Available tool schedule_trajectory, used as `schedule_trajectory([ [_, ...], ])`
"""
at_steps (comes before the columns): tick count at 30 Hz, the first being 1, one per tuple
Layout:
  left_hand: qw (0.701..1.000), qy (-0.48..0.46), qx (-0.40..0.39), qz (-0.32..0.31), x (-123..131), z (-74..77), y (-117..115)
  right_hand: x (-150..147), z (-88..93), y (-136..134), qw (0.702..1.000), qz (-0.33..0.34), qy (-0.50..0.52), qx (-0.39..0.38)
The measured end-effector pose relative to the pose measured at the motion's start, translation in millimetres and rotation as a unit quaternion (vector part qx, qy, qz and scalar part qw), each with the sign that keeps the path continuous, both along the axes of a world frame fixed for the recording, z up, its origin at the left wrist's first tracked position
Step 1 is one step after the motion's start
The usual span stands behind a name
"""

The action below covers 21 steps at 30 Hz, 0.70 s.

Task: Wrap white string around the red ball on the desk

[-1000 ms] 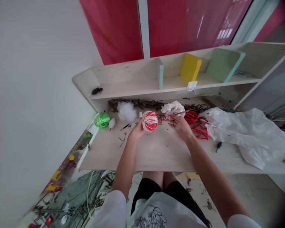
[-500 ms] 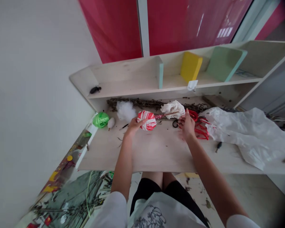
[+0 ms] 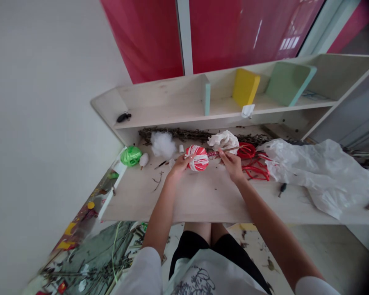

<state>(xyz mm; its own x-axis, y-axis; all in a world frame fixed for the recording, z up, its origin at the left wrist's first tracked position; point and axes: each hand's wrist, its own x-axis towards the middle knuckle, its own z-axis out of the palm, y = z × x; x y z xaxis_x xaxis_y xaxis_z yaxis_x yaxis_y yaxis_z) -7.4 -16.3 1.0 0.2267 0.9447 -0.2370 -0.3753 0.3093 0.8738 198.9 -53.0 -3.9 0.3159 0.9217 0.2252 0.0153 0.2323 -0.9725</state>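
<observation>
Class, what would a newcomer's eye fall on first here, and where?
Probably the red-and-white ball in the left hand, mid-desk, with the right hand on the stick beside it. Next, perhaps, the vivid red panels behind the shelf, then the shiny green bundle at the desk's left end.

Left hand (image 3: 178, 166), mid-frame: some fingers hidden behind red-and-white ball (image 3: 198, 157). Right hand (image 3: 233, 164) hides part of thin stick (image 3: 239, 147); wrapping (image 3: 213, 154) beside fingertips too small to make out. Dark twigs (image 3: 190, 134) partly hidden behind white fluff (image 3: 162, 144). Plastic bag (image 3: 326, 172) cut off, right edge. Dark item (image 3: 123, 117), upper-left shelf (image 3: 160, 118), too small to identify. Shirt print (image 3: 194, 282) cut off, bottom edge.
</observation>
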Motion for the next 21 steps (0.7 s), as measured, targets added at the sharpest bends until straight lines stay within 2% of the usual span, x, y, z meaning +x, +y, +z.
schedule_trajectory([
  [4, 0.995, -0.081, -0.036, 0.044, 5, 7.2, -2, 0, 5.1, -3, 0.999, -0.023, -0.003, 0.026],
  [8, 0.987, -0.133, -0.068, 0.058, 7, 11.0, -3, 1, 4.6, -3, 0.998, -0.029, 0.017, 0.045],
  [13, 0.978, -0.145, -0.147, 0.041, 8, 13.5, -3, -1, 2.6, -1, 0.993, -0.008, 0.113, 0.045],
  [18, 0.978, -0.152, -0.142, -0.011, 13, 16.3, -8, -12, 10.8, -3, 0.968, 0.01, 0.25, 0.025],
  [21, 0.978, -0.148, -0.146, -0.004, 17, 14.5, -9, -13, 17.7, -2, 0.955, 0.05, 0.291, 0.001],
])
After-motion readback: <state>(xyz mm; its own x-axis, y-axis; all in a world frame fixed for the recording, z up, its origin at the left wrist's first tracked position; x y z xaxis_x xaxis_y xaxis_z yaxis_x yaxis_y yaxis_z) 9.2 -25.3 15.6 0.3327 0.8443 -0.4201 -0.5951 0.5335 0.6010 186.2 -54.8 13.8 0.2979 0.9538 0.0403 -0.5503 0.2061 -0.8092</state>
